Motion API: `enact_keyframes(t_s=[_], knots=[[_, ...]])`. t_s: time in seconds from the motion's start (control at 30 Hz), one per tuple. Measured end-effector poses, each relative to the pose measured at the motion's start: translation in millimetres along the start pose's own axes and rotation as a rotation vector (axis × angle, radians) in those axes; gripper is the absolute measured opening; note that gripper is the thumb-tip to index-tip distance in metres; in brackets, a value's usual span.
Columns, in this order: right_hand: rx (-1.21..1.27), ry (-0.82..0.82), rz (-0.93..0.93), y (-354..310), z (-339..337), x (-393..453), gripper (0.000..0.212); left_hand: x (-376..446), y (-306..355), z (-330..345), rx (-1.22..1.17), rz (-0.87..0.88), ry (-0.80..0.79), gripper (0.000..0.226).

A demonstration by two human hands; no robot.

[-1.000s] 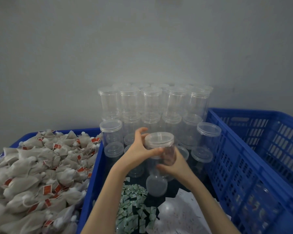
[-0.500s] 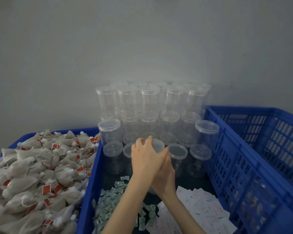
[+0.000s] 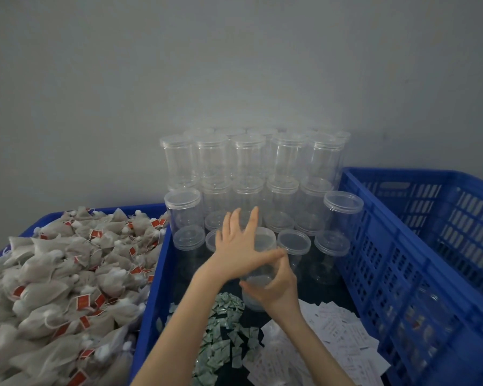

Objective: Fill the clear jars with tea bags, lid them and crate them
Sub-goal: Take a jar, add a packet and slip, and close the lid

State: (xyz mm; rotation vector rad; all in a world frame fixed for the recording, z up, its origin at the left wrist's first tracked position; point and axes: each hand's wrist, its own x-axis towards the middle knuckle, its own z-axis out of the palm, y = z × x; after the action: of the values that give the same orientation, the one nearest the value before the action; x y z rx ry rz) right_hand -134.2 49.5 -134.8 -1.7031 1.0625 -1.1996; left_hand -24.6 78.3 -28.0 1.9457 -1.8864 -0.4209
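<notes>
Far left: a blue crate (image 3: 151, 288) heaped with pale tea bags (image 3: 53, 274), each with a small red tag.
Centre back: empty clear jars (image 3: 248, 162) with lids on, stacked in tiers against a grey wall (image 3: 234, 65); a lower row of lidded jars stands in front of them.
Your left hand (image 3: 241, 250): it lies flat over the top of one clear jar (image 3: 258, 282), fingers straight and spread, thumb pointing right across the rim.
The jar you work on: it stands upright just in front of the lower row of jars. Whether its lid is under your palm, you cannot tell from this view.
Your right hand (image 3: 273, 288): it grips the body of that same jar from the right, fingers curled round its side.
Below your hands: a scatter of small green packets (image 3: 223, 338) on the left and white paper slips (image 3: 332, 344) on the right, on a dark surface.
Far right: a second blue crate (image 3: 402, 246) with slotted walls; jars show dimly through its near wall.
</notes>
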Motion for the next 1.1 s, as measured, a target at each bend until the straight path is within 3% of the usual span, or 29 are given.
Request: enact_keyframes(t_s=[0.07,0.13,0.23,0.3,0.4,0.6,0.67,0.8,0.87,1.03,1.1], knots=[[0.036,-0.008,0.008,3,-5,-3,0.078,-1,-12,-16,-0.222,0.107,-0.280,0.100],[0.054,-0.038,0.002,4,-8,-7,0.081,-1,-22,-28,-0.113,0.158,-0.404,0.098],[0.027,-0.046,-0.010,4,-7,-10,0.085,1,-21,-23,0.137,0.039,-0.212,0.095],[-0.001,-0.058,0.010,4,-4,-11,0.090,2,-13,-10,0.139,-0.037,-0.114,0.101],[-0.079,-0.101,-0.003,4,1,-12,0.084,2,-4,4,0.062,-0.012,-0.033,0.101],[-0.026,-0.055,0.021,11,-10,-16,0.093,-5,-16,-22,-0.030,0.189,-0.399,0.110],[-0.037,-0.055,0.017,12,-11,-17,0.095,-3,-19,-28,-0.013,0.170,-0.353,0.106],[-0.068,-0.042,0.011,9,-7,-17,0.093,-2,-6,-11,0.160,-0.095,-0.079,0.104],[-0.093,-0.039,0.003,7,-6,-16,0.093,-4,-1,2,0.151,-0.045,-0.035,0.101],[-0.051,-0.013,0.004,15,-15,-21,0.090,-2,-14,-20,-0.050,0.222,-0.441,0.103],[-0.053,-0.011,0.004,19,-17,-22,0.092,1,-17,-25,-0.021,0.236,-0.406,0.094]])
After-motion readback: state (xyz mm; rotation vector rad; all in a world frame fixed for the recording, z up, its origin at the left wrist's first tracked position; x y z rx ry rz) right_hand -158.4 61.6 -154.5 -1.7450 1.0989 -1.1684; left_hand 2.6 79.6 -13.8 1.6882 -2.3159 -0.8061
